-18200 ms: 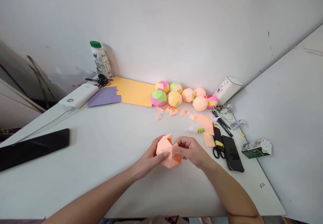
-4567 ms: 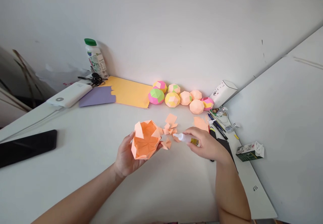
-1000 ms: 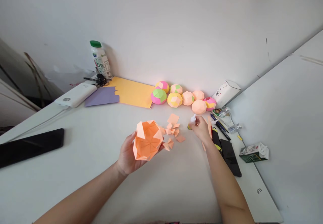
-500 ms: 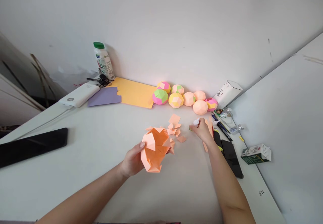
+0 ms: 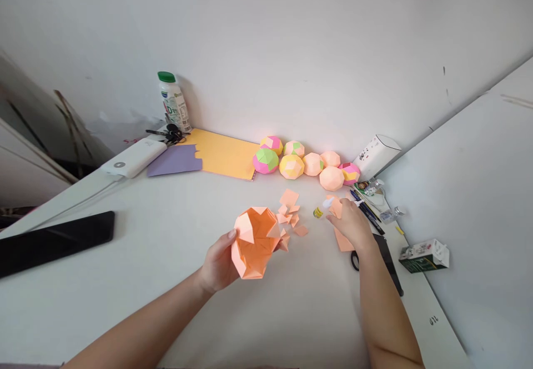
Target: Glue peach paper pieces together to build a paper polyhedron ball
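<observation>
My left hand (image 5: 217, 262) is closed round an open, half-built peach paper ball (image 5: 254, 241), held just above the white table (image 5: 166, 230) with its hollow side facing me. Small peach paper pieces (image 5: 291, 213) lie scattered just beyond it. My right hand (image 5: 352, 226) hovers over a peach paper sheet (image 5: 343, 241) with fingers loosely bent and nothing in them. A small glue bottle (image 5: 320, 211) lies on the table just off its fingertips.
Several finished paper balls (image 5: 291, 165) line the wall. Right of my hand are scissors (image 5: 357, 259), a black phone (image 5: 390, 258), pens (image 5: 366, 208), a white box (image 5: 377, 152) and a green carton (image 5: 425, 249). At the left are a bottle (image 5: 172, 100), keys (image 5: 169, 133), a power bank (image 5: 133, 157), coloured sheets (image 5: 225, 155) and a black tablet (image 5: 54, 241).
My right hand has set the glue bottle down on the table and drawn back a little towards me. My left hand has tilted the paper ball slightly.
</observation>
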`<state>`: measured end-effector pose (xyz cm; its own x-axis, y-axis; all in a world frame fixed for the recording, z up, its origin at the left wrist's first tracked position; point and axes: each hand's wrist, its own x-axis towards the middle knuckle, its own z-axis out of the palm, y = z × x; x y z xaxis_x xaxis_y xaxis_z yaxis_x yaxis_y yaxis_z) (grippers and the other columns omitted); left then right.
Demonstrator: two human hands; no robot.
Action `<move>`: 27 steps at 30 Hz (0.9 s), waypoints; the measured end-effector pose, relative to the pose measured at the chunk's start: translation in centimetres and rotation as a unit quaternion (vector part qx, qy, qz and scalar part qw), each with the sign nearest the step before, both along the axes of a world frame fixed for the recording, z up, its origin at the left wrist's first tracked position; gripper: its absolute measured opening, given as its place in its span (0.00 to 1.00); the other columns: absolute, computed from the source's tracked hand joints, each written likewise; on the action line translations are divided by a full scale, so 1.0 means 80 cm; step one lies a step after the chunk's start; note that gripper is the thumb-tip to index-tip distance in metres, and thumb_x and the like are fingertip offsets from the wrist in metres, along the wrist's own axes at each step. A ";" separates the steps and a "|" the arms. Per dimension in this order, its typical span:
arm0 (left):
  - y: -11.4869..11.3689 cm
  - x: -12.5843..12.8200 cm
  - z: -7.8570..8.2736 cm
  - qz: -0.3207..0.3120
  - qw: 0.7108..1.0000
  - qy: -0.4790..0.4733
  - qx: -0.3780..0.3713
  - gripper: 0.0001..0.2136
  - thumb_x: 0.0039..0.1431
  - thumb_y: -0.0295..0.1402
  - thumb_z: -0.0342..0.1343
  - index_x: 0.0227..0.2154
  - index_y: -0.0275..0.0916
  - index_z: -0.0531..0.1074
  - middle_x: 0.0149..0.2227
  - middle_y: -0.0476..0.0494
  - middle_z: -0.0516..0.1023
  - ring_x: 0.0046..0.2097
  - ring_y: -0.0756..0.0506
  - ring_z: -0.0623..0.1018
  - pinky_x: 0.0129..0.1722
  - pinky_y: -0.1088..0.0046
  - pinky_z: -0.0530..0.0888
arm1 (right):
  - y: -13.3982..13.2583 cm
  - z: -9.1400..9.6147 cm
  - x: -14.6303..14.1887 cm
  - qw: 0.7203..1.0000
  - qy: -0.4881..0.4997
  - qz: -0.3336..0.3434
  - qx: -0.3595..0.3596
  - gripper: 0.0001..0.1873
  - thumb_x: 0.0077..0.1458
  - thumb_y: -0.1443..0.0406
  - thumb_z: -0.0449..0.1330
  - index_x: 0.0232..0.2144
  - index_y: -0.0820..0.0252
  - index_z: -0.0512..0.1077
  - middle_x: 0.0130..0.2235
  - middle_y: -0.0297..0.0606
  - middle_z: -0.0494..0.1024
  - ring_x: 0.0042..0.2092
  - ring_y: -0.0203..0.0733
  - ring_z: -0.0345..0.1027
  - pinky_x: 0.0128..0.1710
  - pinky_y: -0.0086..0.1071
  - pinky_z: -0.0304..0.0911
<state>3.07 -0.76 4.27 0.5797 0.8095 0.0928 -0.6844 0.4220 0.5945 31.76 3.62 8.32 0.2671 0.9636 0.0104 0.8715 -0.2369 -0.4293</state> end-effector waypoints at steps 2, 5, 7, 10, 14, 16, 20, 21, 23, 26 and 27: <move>0.000 0.001 0.002 0.010 1.000 -0.009 -0.006 0.24 0.54 0.45 0.53 0.49 0.33 0.71 0.44 0.33 0.77 0.50 0.30 0.74 0.56 0.52 0.63 | -0.020 0.021 -0.013 0.998 -0.062 0.020 0.012 0.13 0.50 0.59 0.60 0.37 0.61 0.70 0.43 0.51 0.73 0.49 0.58 0.67 0.42 0.42 0.61; -0.001 0.002 -0.001 0.030 0.998 -0.027 -0.052 0.23 0.55 0.45 0.53 0.47 0.33 0.73 0.43 0.33 0.78 0.50 0.31 0.75 0.56 0.53 0.64 | -0.045 0.034 -0.042 0.983 -0.003 0.181 -0.034 0.13 0.55 0.56 0.57 0.37 0.58 0.72 0.42 0.43 0.76 0.44 0.49 0.71 0.39 0.38 0.64; -0.001 0.002 -0.006 0.043 0.993 -0.045 -0.101 0.22 0.55 0.46 0.53 0.46 0.34 0.73 0.43 0.34 0.78 0.50 0.33 0.75 0.56 0.54 0.65 | -0.054 0.028 -0.063 0.945 0.085 0.305 -0.082 0.16 0.52 0.54 0.61 0.40 0.56 0.72 0.45 0.41 0.75 0.45 0.46 0.70 0.41 0.37 0.65; 0.000 0.001 -0.011 0.053 0.986 -0.066 -0.144 0.23 0.54 0.46 0.53 0.46 0.34 0.73 0.44 0.34 0.79 0.49 0.34 0.76 0.56 0.54 0.67 | -0.055 0.006 -0.089 0.921 0.175 0.338 -0.077 0.18 0.50 0.54 0.64 0.41 0.56 0.72 0.45 0.40 0.75 0.47 0.46 0.69 0.43 0.37 0.65; 0.001 0.000 -0.011 0.056 0.982 -0.080 -0.161 0.22 0.55 0.45 0.53 0.46 0.34 0.73 0.44 0.34 0.79 0.49 0.35 0.77 0.55 0.56 0.69 | -0.048 -0.016 -0.101 0.905 0.298 0.302 -0.034 0.10 0.53 0.58 0.62 0.35 0.59 0.74 0.42 0.39 0.75 0.44 0.42 0.70 0.47 0.38 0.65; 0.000 0.000 -0.008 0.050 0.982 -0.085 -0.160 0.22 0.55 0.45 0.53 0.47 0.35 0.73 0.44 0.34 0.79 0.49 0.36 0.77 0.55 0.56 0.69 | -0.045 -0.019 -0.102 0.892 0.351 0.283 -0.032 0.10 0.53 0.59 0.63 0.33 0.59 0.74 0.42 0.39 0.75 0.43 0.41 0.71 0.46 0.37 0.67; -0.001 0.001 -0.005 0.051 0.986 -0.088 -0.135 0.22 0.54 0.45 0.53 0.47 0.35 0.72 0.44 0.35 0.79 0.51 0.35 0.75 0.57 0.54 0.66 | -0.045 -0.015 -0.105 0.869 0.397 0.294 -0.015 0.10 0.51 0.60 0.64 0.34 0.58 0.74 0.44 0.39 0.74 0.43 0.40 0.71 0.46 0.36 0.68; -0.001 0.001 -0.004 0.051 0.986 -0.087 -0.129 0.22 0.55 0.45 0.53 0.47 0.35 0.72 0.44 0.35 0.79 0.51 0.35 0.75 0.58 0.54 0.66 | -0.045 -0.014 -0.107 0.865 0.399 0.304 -0.010 0.08 0.52 0.60 0.64 0.33 0.58 0.75 0.44 0.39 0.74 0.43 0.40 0.71 0.46 0.36 0.68; 0.000 0.001 -0.004 0.049 0.988 -0.082 -0.118 0.22 0.55 0.45 0.53 0.47 0.35 0.73 0.44 0.35 0.79 0.52 0.34 0.74 0.58 0.53 0.65 | -0.046 -0.013 -0.109 0.859 0.399 0.320 -0.008 0.07 0.53 0.60 0.63 0.31 0.58 0.75 0.42 0.39 0.75 0.43 0.40 0.71 0.45 0.35 0.68; 0.000 0.000 -0.006 0.046 0.992 -0.069 -0.092 0.22 0.54 0.46 0.53 0.45 0.34 0.74 0.44 0.34 0.78 0.53 0.32 0.72 0.58 0.52 0.64 | -0.043 -0.010 -0.106 0.868 0.383 0.316 -0.006 0.08 0.53 0.60 0.62 0.28 0.59 0.75 0.35 0.37 0.75 0.38 0.39 0.70 0.41 0.34 0.67; 0.000 -0.001 -0.006 0.042 0.994 -0.061 -0.082 0.22 0.54 0.46 0.54 0.45 0.34 0.73 0.45 0.34 0.78 0.53 0.32 0.72 0.57 0.51 0.65 | -0.042 -0.008 -0.102 0.874 0.374 0.310 -0.003 0.09 0.54 0.60 0.62 0.27 0.59 0.74 0.33 0.36 0.75 0.36 0.39 0.70 0.39 0.34 0.67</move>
<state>3.00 -0.73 3.76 0.5028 0.8641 0.0216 -0.7837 0.4452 0.4331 23.56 0.24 7.66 -0.3764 0.9250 0.0514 0.3084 0.1774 -0.9346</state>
